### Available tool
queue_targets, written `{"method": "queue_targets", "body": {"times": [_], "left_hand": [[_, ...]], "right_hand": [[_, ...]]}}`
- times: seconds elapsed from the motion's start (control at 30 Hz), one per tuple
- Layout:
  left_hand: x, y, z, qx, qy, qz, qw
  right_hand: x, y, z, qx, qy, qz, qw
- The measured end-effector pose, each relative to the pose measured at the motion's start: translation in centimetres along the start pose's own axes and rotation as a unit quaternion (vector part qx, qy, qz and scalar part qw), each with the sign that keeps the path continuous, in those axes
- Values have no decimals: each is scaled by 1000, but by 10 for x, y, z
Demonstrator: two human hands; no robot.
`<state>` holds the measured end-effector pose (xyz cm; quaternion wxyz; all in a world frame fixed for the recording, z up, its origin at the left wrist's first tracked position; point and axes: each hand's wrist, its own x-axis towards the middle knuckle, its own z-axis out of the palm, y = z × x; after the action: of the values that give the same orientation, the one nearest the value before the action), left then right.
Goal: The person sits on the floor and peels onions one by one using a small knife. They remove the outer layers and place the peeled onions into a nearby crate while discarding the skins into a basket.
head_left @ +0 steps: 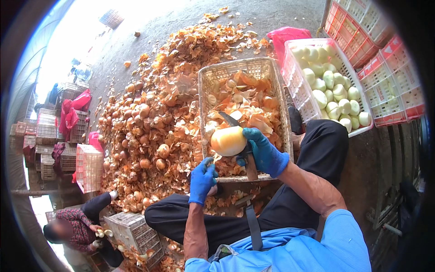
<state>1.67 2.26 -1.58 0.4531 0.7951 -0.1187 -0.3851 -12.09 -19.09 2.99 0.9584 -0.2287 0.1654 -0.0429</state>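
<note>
My right hand [263, 152], in a blue glove, grips a knife [250, 167] by its wooden handle. The dark blade passes behind a partly peeled onion [228, 141], and its tip shows above the onion. My right thumb presses the onion's side. Close to the onion's lower left is my left hand [202, 180], also gloved in blue, with its fingers curled together; what they pinch, if anything, is hidden. Beneath both hands stands a plastic crate [244, 64] filled with loose onion skins [257, 102].
Unpeeled onions [131, 118] and skins form a large heap on the left. Peeled onions [335, 90] fill a white crate at right, beside stacked crates [392, 84]. A co-worker [74, 229] handles onions at lower left, next to an upturned crate [135, 233].
</note>
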Motion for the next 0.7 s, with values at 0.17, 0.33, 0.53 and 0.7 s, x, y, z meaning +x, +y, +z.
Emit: {"method": "queue_targets", "body": {"times": [0.17,0.33,0.53,0.7], "left_hand": [[-11,11,-1,-216,-5,86,973],[-28,45,18,-242,-153,182,941],[-35,44,16,-386,-143,115,904],[-31,29,16,-378,-79,142,911]], "right_hand": [[1,5,-6,-2,3,43,999],[4,14,-7,-96,-19,52,994],[13,16,-4,-205,-5,26,978],[15,26,2,-265,39,-21,963]]}}
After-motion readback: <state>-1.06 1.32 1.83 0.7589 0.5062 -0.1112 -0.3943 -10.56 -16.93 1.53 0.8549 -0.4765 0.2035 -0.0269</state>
